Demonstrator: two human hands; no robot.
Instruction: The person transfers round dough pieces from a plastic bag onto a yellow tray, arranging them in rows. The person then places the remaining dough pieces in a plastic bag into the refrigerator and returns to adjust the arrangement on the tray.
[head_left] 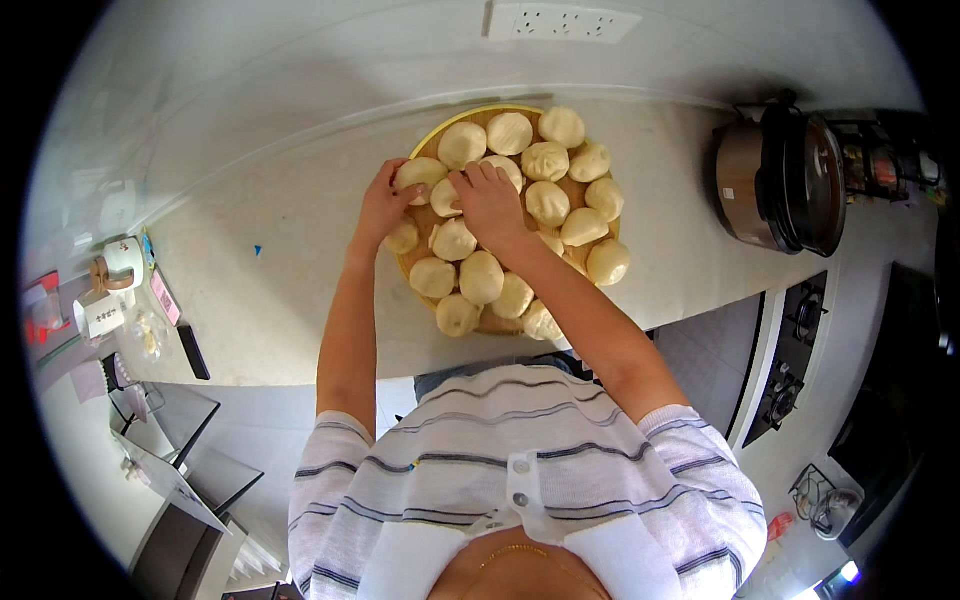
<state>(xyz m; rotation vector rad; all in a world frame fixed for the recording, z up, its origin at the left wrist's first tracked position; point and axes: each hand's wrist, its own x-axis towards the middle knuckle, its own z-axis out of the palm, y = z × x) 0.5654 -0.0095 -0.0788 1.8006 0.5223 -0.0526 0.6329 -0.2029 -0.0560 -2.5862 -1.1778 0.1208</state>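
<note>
Head view: cooker (745,185), small pale label; box (102,314), white, dark lettering, too small to read. Buns (463,146), round, cream, some pleated, crowded on round wooden board (577,193), pale counter (290,300). Left hand (384,208), fingers curled against one bun; right hand (492,208), fingers bent over another; grip cannot be told.

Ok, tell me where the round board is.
In the head view, the round board sits at upper centre on the counter, bearing pale buns, left of the brown cooker.
</note>
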